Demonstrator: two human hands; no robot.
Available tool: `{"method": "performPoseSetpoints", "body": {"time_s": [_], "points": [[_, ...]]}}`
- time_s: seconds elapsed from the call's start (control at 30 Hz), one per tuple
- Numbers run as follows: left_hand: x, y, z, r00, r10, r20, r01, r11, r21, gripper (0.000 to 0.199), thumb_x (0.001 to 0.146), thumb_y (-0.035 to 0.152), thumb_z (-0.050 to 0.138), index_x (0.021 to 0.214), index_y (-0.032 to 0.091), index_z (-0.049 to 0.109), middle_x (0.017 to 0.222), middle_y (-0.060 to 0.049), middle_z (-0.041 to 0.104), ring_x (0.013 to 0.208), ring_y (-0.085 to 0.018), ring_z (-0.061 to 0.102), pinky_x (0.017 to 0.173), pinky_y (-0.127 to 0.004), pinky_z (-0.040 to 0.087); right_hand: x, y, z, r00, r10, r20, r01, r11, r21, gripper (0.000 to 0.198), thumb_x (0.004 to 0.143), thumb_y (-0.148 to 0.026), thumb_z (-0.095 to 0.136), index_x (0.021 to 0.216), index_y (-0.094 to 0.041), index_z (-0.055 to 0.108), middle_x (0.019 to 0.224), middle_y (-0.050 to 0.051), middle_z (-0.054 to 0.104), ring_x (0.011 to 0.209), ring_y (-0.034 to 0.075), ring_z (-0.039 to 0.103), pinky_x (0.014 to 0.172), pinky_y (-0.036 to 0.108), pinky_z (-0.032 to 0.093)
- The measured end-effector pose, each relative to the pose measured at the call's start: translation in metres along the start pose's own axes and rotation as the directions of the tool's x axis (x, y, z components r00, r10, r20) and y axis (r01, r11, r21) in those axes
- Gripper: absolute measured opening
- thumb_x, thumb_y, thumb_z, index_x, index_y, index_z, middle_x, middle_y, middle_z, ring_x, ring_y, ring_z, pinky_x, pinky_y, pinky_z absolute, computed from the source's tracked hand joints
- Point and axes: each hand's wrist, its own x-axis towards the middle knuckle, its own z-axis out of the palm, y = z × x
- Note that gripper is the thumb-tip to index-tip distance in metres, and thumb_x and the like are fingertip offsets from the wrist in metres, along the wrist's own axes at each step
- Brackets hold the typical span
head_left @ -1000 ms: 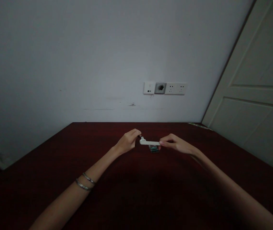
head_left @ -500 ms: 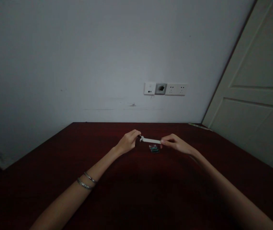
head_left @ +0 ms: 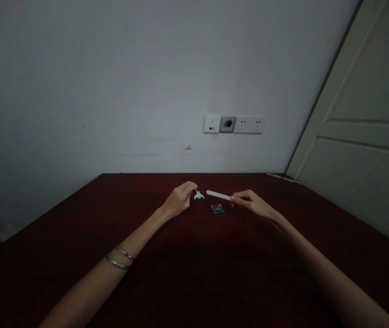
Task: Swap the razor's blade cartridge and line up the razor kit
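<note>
A flat, slim, white stick with a rounded tip is pointing leftward above a dark red-brown, glossy table, its tip sitting higher in view than its held end. The right hand is pinching that end between thumb and fingers. Just beyond the tip, apart from it, a small white, flared piece is showing two short prongs spreading at its lower end. The left hand is gripping its upper end with bunched fingertips, which are hiding that part.

Below the stick, a small, clear, shiny packet with dark green contents is lying on the table, near the right fingertips. Two silver-coloured metal bracelets are circling the left forearm. Behind, a row of white and grey socket plates is lining the pale wall, and a white panelled door is slanting at the right.
</note>
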Motion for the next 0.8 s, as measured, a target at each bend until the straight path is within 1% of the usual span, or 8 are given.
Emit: {"method": "performPoseSetpoints", "body": {"time_s": [0.13, 0.27, 0.37, 0.43, 0.53, 0.63, 0.7, 0.8], "points": [[-0.001, -0.001, 0.002, 1.000, -0.020, 0.023, 0.020, 1.000, 0.011, 0.028, 0.078, 0.000, 0.036, 0.098, 0.015, 0.048, 0.089, -0.007, 0.055, 0.083, -0.015, 0.054, 0.075, -0.030, 0.047, -0.003, -0.004, 0.000, 0.999, -0.018, -0.044, 0.018, 1.000, 0.015, 0.043, 0.084, -0.049, 0.040, 0.065, -0.016, 0.059, 0.059, -0.001, 0.049, 0.057, 0.012, 0.040, 0.056, 0.026, 0.029], [-0.003, 0.002, 0.004, 0.996, -0.039, 0.074, 0.039, 0.999, 0.002, 0.028, 0.076, -0.001, 0.038, 0.096, 0.015, 0.049, 0.086, -0.006, 0.055, 0.079, -0.014, 0.054, 0.073, -0.027, 0.046, -0.002, -0.014, 0.007, 0.996, -0.071, 0.055, 0.069, 0.997, 0.040, 0.042, 0.085, -0.048, 0.041, 0.068, -0.015, 0.061, 0.060, -0.001, 0.049, 0.058, 0.012, 0.041, 0.057, 0.025, 0.029], [-0.002, 0.004, 0.003, 0.995, -0.091, 0.052, 0.092, 0.995, -0.028, 0.025, 0.078, 0.002, 0.038, 0.096, 0.015, 0.050, 0.088, -0.006, 0.057, 0.081, -0.014, 0.056, 0.075, -0.027, 0.046, -0.002, 0.010, 0.002, 1.000, 0.000, 0.013, 0.000, 1.000, 0.003, 0.044, 0.084, -0.050, 0.041, 0.064, -0.015, 0.058, 0.059, -0.001, 0.047, 0.058, 0.012, 0.040, 0.056, 0.025, 0.028], [-0.001, 0.004, 0.005, 0.978, -0.206, 0.025, 0.207, 0.976, -0.071, 0.022, 0.079, 0.006, 0.042, 0.097, 0.016, 0.051, 0.087, -0.006, 0.058, 0.080, -0.014, 0.057, 0.075, -0.027, 0.046, -0.003, 0.031, -0.005, 0.995, 0.079, -0.063, -0.081, 0.996, -0.025, 0.046, 0.082, -0.053, 0.041, 0.062, -0.015, 0.056, 0.055, -0.002, 0.043, 0.055, 0.012, 0.037, 0.053, 0.025, 0.026], [0.001, 0.004, 0.015, 0.879, -0.465, 0.100, 0.475, 0.846, -0.241, 0.019, 0.076, 0.010, 0.049, 0.093, 0.017, 0.052, 0.074, 0.000, 0.058, 0.065, -0.012, 0.059, 0.063, -0.024, 0.048, -0.002, 0.044, -0.007, 0.980, 0.118, -0.159, -0.123, 0.992, -0.020, 0.046, 0.082, -0.054, 0.039, 0.063, -0.016, 0.054, 0.053, -0.003, 0.039, 0.053, 0.012, 0.035, 0.051, 0.025, 0.025], [0.001, 0.008, 0.029, 0.745, -0.601, 0.289, 0.658, 0.592, -0.466, 0.015, 0.073, 0.010, 0.049, 0.086, 0.015, 0.049, 0.065, 0.002, 0.055, 0.052, -0.010, 0.058, 0.048, -0.020, 0.046, 0.003, 0.031, 0.007, 0.971, 0.081, -0.225, -0.083, 0.997, 0.000, 0.045, 0.083, -0.054, 0.038, 0.063, -0.016, 0.053, 0.055, -0.002, 0.040, 0.054, 0.012, 0.036, 0.052, 0.025, 0.026], [0.001, 0.014, 0.035, 0.708, -0.609, 0.358, 0.692, 0.497, -0.523, 0.012, 0.071, 0.008, 0.049, 0.081, 0.015, 0.048, 0.063, 0.002, 0.054, 0.049, -0.010, 0.058, 0.044, -0.018, 0.044, 0.006, 0.019, 0.019, 0.972, 0.058, -0.226, -0.058, 0.998, 0.007, 0.045, 0.083, -0.053, 0.038, 0.063, -0.016, 0.053, 0.055, -0.002, 0.041, 0.055, 0.012, 0.037, 0.052, 0.025, 0.026], [0.003, 0.022, 0.037, 0.701, -0.592, 0.397, 0.696, 0.447, -0.562, 0.012, 0.070, 0.008, 0.050, 0.079, 0.014, 0.047, 0.061, 0.003, 0.054, 0.048, -0.010, 0.059, 0.043, -0.018, 0.045, 0.009, 0.014, 0.025, 0.979, 0.019, -0.202, -0.022, 1.000, -0.012, 0.044, 0.084, -0.051, 0.037, 0.063, -0.016, 0.053, 0.056, -0.002, 0.044, 0.056, 0.012, 0.039, 0.053, 0.024, 0.028]]}}
